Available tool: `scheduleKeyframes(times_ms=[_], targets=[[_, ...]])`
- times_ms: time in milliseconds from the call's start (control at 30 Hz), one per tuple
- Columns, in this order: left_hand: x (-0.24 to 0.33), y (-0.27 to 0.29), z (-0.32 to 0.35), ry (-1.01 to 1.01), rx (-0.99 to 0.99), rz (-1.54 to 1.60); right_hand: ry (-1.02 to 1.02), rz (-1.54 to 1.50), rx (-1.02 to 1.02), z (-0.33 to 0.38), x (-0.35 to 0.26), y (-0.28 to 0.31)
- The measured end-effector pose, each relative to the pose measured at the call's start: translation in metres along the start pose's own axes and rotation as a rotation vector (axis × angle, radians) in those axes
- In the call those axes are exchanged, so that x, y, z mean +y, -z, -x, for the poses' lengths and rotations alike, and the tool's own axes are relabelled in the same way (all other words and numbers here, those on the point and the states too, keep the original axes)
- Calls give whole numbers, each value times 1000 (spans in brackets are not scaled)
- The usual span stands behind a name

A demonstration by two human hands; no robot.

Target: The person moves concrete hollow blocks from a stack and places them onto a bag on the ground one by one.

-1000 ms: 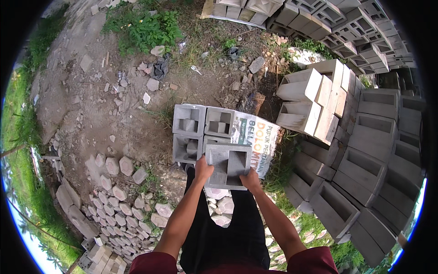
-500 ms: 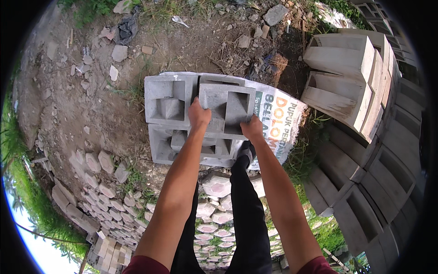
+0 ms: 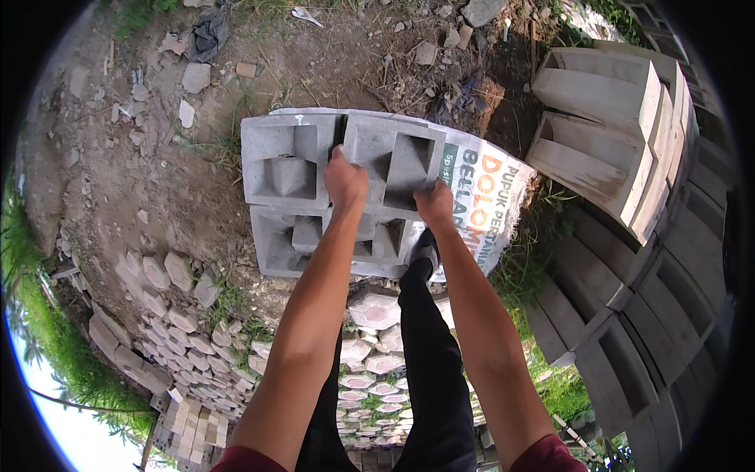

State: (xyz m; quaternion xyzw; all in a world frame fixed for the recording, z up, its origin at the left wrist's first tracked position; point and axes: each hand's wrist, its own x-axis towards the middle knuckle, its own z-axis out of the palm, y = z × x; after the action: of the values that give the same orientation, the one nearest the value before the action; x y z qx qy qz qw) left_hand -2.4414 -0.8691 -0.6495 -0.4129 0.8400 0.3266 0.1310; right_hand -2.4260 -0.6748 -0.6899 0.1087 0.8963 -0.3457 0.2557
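My left hand grips the left side of a grey concrete block, its fingers curled over into the narrow gap there. On the opposite side, my right hand clasps the block's right edge near its deep rectangular hollow. Left of it lies a matching hollow block, and nearer to me is another grey block, partly behind my left forearm. Further block parts between my forearms are half hidden. Under them all spreads a white printed sack, showing mostly on the right.
Tall stacks of pale concrete blocks stand on the right. My shoe is at the sack's near edge. Hexagonal pavers lie around my legs and to the left. Stones, weeds and a dark plastic scrap litter the dirt beyond.
The held block has moved away from me, covering the strip of block that showed behind its far edge. Both hands have kept hold of it. The whole view has shifted slightly.
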Motion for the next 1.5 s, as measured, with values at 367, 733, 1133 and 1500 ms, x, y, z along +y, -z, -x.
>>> scheduleKeyframes(times_ms=[367, 733, 1133, 1500], targets=[[-92, -36, 85, 920, -247, 1126, -38, -54, -31, 2, -6, -3], [-70, -68, 56, 870, -214, 1506, 219, -75, -68, -17, 15, 8], [-80, -58, 46, 850, -299, 1331, 106, 40, -94, -17, 4, -4], [-85, -42, 39, 803, -315, 1449, 198, 20, -88, -11, -3, -7]])
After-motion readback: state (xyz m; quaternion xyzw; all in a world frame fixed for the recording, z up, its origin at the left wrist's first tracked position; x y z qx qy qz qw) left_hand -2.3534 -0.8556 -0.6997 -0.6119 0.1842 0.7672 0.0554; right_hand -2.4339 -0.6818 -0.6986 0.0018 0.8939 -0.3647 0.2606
